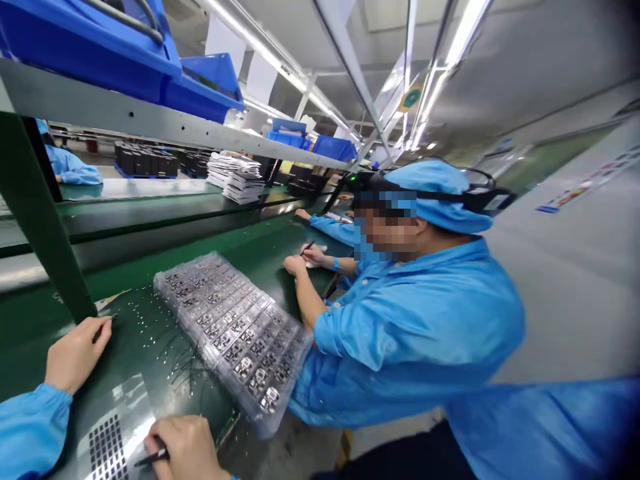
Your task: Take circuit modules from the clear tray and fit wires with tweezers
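My right hand [189, 445] is closed around a pair of black tweezers [153, 458] at the lower edge of the view. The tips point left, close to a clear sheet [133, 395] that carries rows of small black pads [107, 448]. Farther up at the left, my left hand [79, 353] rests by the bench with thumb and fingers pinched together. Something tiny may sit at its fingertips, too small to name. Beyond both hands lies a clear plastic tray [161, 285], its compartments filled with small circuit boards [243, 367].
Thin black wires [187, 367] and white specks lie on the green bench [270, 250] beside the tray. A green post [45, 213] rises near my left hand. A co-worker in blue [400, 320] sits close on the right. Blue bins [90, 57] stand on the shelf above.
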The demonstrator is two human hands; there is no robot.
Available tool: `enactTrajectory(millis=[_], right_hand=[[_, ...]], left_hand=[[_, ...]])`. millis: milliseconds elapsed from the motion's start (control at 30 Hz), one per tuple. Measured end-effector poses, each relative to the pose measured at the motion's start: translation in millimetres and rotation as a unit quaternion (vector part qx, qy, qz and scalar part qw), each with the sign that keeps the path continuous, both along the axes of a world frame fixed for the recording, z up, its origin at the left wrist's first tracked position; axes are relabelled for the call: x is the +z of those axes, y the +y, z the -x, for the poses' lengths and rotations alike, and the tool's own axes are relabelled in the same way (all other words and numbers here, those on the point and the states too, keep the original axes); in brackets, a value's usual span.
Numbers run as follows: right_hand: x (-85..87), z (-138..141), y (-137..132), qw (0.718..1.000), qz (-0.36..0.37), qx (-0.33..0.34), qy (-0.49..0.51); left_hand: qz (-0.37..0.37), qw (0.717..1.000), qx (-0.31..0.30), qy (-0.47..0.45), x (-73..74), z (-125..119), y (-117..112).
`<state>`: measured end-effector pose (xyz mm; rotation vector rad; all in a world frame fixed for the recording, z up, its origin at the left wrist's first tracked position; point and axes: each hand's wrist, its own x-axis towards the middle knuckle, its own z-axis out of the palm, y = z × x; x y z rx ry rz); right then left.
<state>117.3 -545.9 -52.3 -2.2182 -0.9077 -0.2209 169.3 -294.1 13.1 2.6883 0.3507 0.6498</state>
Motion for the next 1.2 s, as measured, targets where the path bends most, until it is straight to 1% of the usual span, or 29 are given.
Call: enactTrajectory(millis=[33,67,100,133,167,233,267,300,333,367,433,533,667,733,867,967,1033,1100,1200], right_hand=[[7.7,0,-1,1.000,-0.007,0.006,0.025],[16.0,0,-2,0.998,-0.020,0.009,0.056],[24.6,0,-3,0.995,-0.040,0.010,0.091],[32.8,-1,-4,0.988,-0.070,0.005,0.138],[40.2,-3,-4,0.976,-0.108,-0.002,0.188],[50.7,-6,-1,0.947,-0.179,-0.015,0.266],[53.5,-8,2,0.934,-0.201,-0.016,0.294],[54.6,-9,6,0.925,-0.212,-0.012,0.315],[54.5,-10,11,0.917,-0.216,-0.001,0.334],[53.8,-10,16,0.911,-0.215,0.013,0.351],[52.0,-7,26,0.899,-0.209,0.040,0.382],[51.2,-3,39,0.880,-0.202,0.055,0.426],[49.9,0,51,0.869,-0.214,0.028,0.446],[49.4,1,53,0.866,-0.227,0.009,0.446],[53.2,3,54,0.858,-0.250,-0.002,0.449],[57.4,4,55,0.856,-0.258,-0.007,0.447],[58.4,6,55,0.856,-0.255,0.010,0.450],[57.8,7,55,0.852,-0.251,0.044,0.457],[55.9,9,54,0.854,-0.244,0.079,0.453]], left_hand=[[0.070,0.997,0.013,-0.013,5.9,7,-6],[0.147,0.989,0.022,-0.016,11.3,15,-14],[0.230,0.973,0.025,-0.011,15.8,26,-22],[0.313,0.949,0.030,0.003,19.2,38,-31],[0.391,0.919,0.037,0.022,21.3,51,-40],[0.519,0.852,0.037,0.057,22.0,76,-57],[0.564,0.822,0.031,0.072,20.9,87,-64],[0.595,0.799,0.030,0.083,19.1,97,-70],[0.613,0.784,0.034,0.089,16.9,106,-75],[0.621,0.778,0.043,0.089,14.6,113,-78],[0.612,0.784,0.065,0.080,10.7,123,-81],[0.569,0.817,0.075,0.062,6.8,129,-80],[0.489,0.870,0.053,0.031,3.5,130,-81],[0.458,0.888,0.040,0.021,2.2,131,-82],[0.416,0.909,0.011,0.018,-0.1,135,-83],[0.373,0.928,0.003,-0.009,-2.6,137,-79],[0.338,0.941,-0.008,-0.023,-4.0,138,-77],[0.309,0.950,-0.028,-0.021,-4.3,139,-75],[0.292,0.955,-0.050,-0.006,-3.1,138,-73]])
